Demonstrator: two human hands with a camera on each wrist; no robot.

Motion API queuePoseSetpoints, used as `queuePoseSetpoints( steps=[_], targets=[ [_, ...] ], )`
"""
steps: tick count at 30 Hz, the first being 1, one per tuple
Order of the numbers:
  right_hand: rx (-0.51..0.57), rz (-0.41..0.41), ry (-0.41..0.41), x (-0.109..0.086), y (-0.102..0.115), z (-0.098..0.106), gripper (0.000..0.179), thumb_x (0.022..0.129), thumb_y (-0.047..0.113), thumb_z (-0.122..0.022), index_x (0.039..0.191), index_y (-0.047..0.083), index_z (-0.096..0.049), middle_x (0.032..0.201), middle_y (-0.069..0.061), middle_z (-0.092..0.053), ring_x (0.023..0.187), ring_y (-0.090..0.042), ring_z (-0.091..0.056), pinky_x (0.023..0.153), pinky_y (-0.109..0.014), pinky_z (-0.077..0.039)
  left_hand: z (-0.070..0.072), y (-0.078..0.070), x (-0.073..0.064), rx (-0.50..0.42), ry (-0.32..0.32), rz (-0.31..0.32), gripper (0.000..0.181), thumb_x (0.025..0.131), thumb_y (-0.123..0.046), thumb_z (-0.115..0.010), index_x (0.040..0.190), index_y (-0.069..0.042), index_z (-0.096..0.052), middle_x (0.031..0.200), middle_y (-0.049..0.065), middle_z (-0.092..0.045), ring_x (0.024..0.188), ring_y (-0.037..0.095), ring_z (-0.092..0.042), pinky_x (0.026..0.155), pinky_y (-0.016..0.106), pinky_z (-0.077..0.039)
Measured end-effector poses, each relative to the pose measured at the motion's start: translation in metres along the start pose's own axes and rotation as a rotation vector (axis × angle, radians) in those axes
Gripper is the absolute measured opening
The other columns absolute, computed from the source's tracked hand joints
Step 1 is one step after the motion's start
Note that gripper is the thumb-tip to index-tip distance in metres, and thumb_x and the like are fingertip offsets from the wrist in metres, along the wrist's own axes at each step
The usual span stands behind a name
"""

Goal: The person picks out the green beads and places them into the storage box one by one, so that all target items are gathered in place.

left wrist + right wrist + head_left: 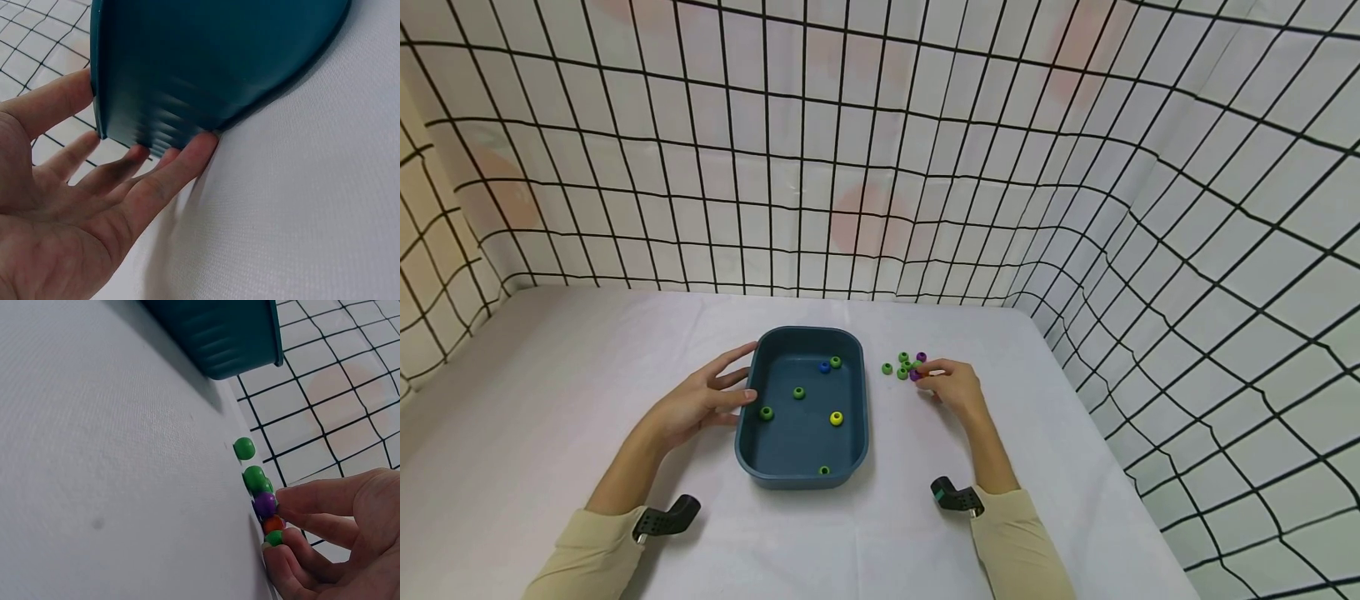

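A dark blue-teal rectangular bin (805,482) stands on the white cloth with several beads inside: green beads (799,392), a yellow bead (837,418) and a blue bead (824,367). At its left side is my left hand (696,404); the fingers (169,181) are extended against the outer wall, with the thumb near the rim. My right hand (953,387) reaches into a loose group of green beads (887,368) and purple beads (921,357). An orange bead (273,524) shows between its thumb and bent fingers; whether they pinch it is unclear.
The white cloth-covered table (865,542) extends around the bin. Black wire mesh (805,179) rises behind and along both sides, with white sheeting behind it. Black wrist cameras (667,517) are worn at both sleeves.
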State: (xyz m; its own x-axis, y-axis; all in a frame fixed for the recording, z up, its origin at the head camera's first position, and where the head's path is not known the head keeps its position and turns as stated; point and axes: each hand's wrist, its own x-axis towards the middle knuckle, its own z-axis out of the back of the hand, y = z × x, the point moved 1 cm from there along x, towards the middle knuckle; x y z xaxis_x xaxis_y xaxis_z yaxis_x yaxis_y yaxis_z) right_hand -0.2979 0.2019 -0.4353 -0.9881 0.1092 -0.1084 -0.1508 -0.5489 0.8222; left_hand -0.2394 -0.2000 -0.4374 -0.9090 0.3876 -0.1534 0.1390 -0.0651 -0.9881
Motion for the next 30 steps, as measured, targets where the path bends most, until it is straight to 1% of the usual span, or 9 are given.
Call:
queuePoseSetpoints(
  steps=[4,11,19,26,30],
  targets=[
    [-0.002,-0.001,-0.015,0.0010,-0.0019,0.0012,0.023,0.086,0.013,-0.077,0.109,0.006,-0.077,0.104,-0.013,-0.075,0.073,-0.016,-0.063,0.064,-0.022,-0.048,-0.0002,-0.0001,-0.0002,0.000,-0.003,0.006,0.089,0.095,-0.019,-0.071,0.164,-0.030,-0.016,0.169,0.023,-0.007,0.143,0.047,-0.040,0.096,0.044,-0.057],
    [-0.001,-0.008,-0.024,0.0013,-0.0029,0.0019,0.022,0.087,0.011,-0.075,0.108,0.005,-0.077,0.111,-0.015,-0.074,0.081,-0.019,-0.065,0.065,-0.022,-0.050,-0.0005,0.0002,0.0002,0.004,-0.009,0.008,0.089,0.095,-0.019,-0.071,0.164,-0.030,-0.016,0.169,0.023,-0.008,0.143,0.048,-0.039,0.097,0.047,-0.056],
    [-0.020,-0.023,-0.030,0.0028,-0.0062,0.0007,0.022,0.086,0.012,-0.076,0.107,0.006,-0.077,0.109,-0.014,-0.073,0.073,-0.015,-0.063,0.064,-0.022,-0.048,-0.0003,0.0003,0.0006,-0.001,-0.007,0.006,0.087,0.095,-0.019,-0.070,0.164,-0.030,-0.017,0.169,0.023,-0.007,0.143,0.048,-0.039,0.096,0.045,-0.057],
    [-0.013,-0.028,-0.026,0.0019,-0.0066,0.0018,0.022,0.086,0.012,-0.076,0.107,0.007,-0.077,0.101,-0.012,-0.072,0.073,-0.017,-0.061,0.065,-0.024,-0.046,-0.0004,0.0001,0.0008,-0.001,-0.008,0.007,0.088,0.095,-0.019,-0.070,0.164,-0.030,-0.017,0.169,0.023,-0.007,0.143,0.048,-0.040,0.092,0.041,-0.059],
    [-0.004,-0.019,-0.035,0.0013,-0.0063,0.0022,0.021,0.084,0.010,-0.075,0.105,0.006,-0.077,0.099,-0.011,-0.072,0.072,-0.016,-0.060,0.065,-0.024,-0.046,-0.0004,0.0003,0.0010,0.000,-0.007,0.007,0.088,0.095,-0.019,-0.070,0.164,-0.030,-0.017,0.169,0.023,-0.007,0.143,0.048,-0.039,0.094,0.043,-0.058]
  ],
)
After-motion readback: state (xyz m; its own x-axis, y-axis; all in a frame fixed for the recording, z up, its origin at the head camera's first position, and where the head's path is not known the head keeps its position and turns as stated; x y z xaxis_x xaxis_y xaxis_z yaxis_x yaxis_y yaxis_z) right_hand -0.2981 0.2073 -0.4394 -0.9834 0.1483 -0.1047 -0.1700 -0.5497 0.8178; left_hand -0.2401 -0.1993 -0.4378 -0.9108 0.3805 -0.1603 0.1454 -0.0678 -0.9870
